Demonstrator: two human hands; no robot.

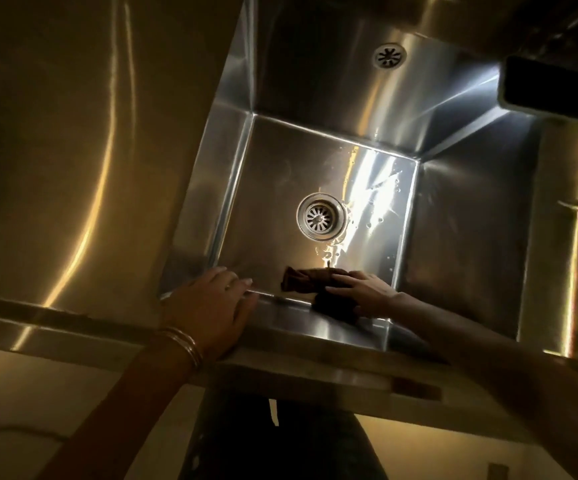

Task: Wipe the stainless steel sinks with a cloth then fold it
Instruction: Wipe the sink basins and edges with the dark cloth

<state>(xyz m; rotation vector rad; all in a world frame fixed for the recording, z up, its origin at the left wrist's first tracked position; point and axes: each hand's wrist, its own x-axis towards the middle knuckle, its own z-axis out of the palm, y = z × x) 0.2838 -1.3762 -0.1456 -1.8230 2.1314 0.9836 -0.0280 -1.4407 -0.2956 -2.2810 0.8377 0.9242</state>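
Observation:
A deep stainless steel sink [273,161] fills the middle of the head view, with a round drain [321,216] in its floor and water drops beside it. A dark brown cloth [306,279] is bunched at the near edge of the basin floor and up the near wall. My right hand [362,292] presses on the cloth inside the sink, fingers wrapped over it. My left hand [211,306], bangles on the wrist, lies flat with fingers spread on the sink's front rim, holding nothing.
A flat steel drainboard [73,150] stretches to the left of the sink. A dark rectangular spout or fixture [554,88] hangs over the back right corner. An overflow grille [389,56] sits on the back wall. A counter edge runs along the front.

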